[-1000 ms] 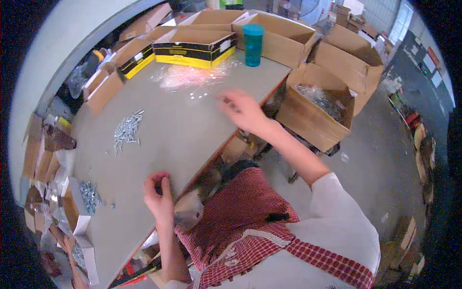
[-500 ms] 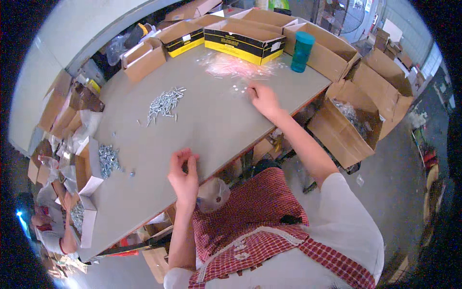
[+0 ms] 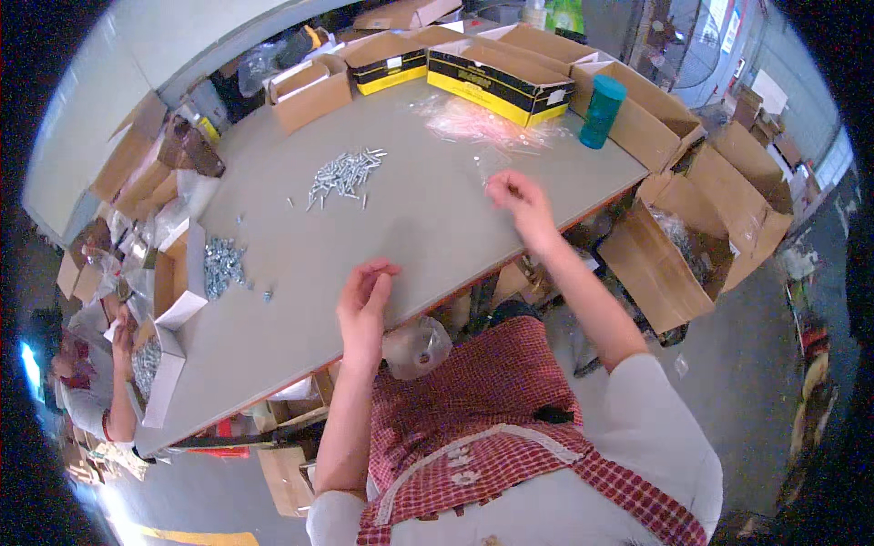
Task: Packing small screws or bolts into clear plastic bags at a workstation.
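Two hands apart over the grey table (image 3: 437,227). Right hand (image 3: 517,202) reaches out, fingertips pinched near the clear plastic bags (image 3: 482,123); can't tell if it holds anything. Left hand (image 3: 364,305) hovers half-curled at the near edge, empty as far as visible. Screw pile (image 3: 344,173) sits mid-table, well apart from both. Teal cup (image 3: 601,111) stands by the cardboard boxes (image 3: 496,73).

The left hand (image 3: 364,305) is held up with its fingers curled loosely, arm bent close to the body. The right hand (image 3: 519,200) reaches far out, fingertips pinched together, arm nearly straight
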Demonstrator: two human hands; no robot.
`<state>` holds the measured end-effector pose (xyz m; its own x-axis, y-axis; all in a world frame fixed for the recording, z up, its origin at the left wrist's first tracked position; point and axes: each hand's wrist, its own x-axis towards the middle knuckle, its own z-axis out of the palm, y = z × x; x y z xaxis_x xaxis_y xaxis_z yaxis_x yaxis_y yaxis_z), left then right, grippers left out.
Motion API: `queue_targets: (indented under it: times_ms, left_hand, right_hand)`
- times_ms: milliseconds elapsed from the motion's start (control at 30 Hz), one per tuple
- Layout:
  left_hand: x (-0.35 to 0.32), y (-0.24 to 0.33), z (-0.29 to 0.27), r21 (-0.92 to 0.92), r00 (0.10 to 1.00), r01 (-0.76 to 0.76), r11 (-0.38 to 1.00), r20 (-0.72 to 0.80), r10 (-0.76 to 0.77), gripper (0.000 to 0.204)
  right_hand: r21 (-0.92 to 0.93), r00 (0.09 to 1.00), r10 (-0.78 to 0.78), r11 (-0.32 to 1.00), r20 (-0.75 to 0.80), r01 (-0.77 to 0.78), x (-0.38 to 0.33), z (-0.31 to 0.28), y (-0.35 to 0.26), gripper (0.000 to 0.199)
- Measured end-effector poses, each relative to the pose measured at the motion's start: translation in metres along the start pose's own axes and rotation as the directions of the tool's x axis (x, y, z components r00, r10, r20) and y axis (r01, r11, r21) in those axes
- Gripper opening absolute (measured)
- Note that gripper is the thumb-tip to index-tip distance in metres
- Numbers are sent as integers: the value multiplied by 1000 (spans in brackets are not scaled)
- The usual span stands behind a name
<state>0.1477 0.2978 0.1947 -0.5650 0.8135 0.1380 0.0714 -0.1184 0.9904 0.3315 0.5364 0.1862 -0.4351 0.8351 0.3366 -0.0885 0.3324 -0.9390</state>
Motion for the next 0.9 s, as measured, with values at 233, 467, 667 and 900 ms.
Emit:
queue_targets:
  times_ms: [233,467,667,900]
  left_hand:
    - [-18,28,26,-510,884,453,731,367,-291,27]
    - [-33,34,0,-127,966,214,968,171,-192,9]
    - [-46,35,-9,182,971,141,973,165,-172,14]
    - [-53,36,-18,390,994,-9,921,105,-35,15]
  right_hand:
    - [-20,904,-370,924,217,383,-114,60,-55,15]
    - [192,872,196,932,448,-308,-101,60,-67,17]
    - [-20,752,137,986,645,-163,-91,67,-74,18]
    - [-145,477,205,976,855,-160,-87,66,-81,14]
